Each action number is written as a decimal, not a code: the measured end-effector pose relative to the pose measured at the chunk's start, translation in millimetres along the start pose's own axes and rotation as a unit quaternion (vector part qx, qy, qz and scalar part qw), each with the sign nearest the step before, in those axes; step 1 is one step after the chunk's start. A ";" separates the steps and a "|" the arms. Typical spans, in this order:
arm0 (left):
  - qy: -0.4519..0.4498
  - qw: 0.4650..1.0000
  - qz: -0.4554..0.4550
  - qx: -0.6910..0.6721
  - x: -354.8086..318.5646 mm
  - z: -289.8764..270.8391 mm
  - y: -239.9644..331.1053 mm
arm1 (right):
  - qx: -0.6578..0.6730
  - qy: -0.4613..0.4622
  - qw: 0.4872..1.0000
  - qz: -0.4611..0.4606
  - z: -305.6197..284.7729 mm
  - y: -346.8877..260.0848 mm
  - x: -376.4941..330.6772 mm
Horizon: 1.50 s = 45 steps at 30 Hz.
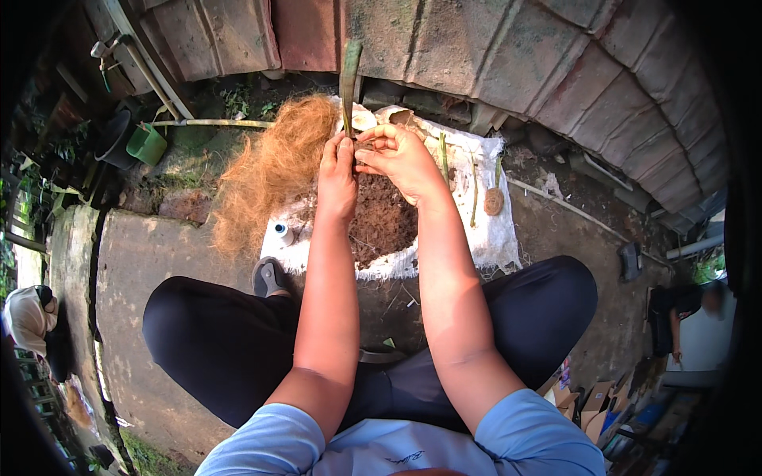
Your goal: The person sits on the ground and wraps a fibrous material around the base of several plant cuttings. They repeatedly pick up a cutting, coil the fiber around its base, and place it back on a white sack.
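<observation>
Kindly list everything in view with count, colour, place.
cloth: 1, white, centre
soil: 1 heap, brown, on cloth
held stalk: 1, green, upper centre
fibre heap: 1, orange, cloth's left
spool: 1, white and blue, cloth's left
loose stalks: 2, greenish, cloth's right
stalked ball: 1, brown, cloth's right
bucket: 1, green, upper left
tiles: many, reddish, top
people: 2, partly dark-clothed, far sides
left hand: 1, bare, pinching stalk
right hand: 1, bare, beside it
legs: 2, black-trousered, below

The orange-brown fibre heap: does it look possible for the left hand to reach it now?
Probably yes: the fibre heap lies just left of the left hand, with nothing visible between, though that hand's fingers appear to pinch the green stalk.
</observation>
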<state>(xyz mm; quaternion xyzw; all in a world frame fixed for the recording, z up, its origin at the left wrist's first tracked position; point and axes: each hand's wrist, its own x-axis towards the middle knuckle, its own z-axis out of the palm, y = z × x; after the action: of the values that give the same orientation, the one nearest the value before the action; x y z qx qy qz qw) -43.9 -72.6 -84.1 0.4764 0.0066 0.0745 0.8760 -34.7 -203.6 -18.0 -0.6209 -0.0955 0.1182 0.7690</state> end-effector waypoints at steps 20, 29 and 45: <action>-0.070 0.991 -0.055 -0.098 -0.5 -1.3 14.8 | -0.002 0.003 1.000 0.012 -13.9 -4.3 -2.4; -0.102 0.994 -0.049 -0.006 -8.5 6.1 26.2 | -0.106 -0.019 0.994 -0.036 -19.6 -17.2 -5.5; -0.042 0.997 -0.064 0.021 -5.9 4.5 23.7 | -0.089 0.004 0.996 0.007 -21.7 -12.1 -1.8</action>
<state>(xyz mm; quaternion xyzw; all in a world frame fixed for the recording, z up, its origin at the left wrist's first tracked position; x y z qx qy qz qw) -52.3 -64.5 -62.2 0.4962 0.0019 -0.0015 0.8682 -29.3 -226.8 -10.8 -0.6882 -0.0982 0.1124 0.7100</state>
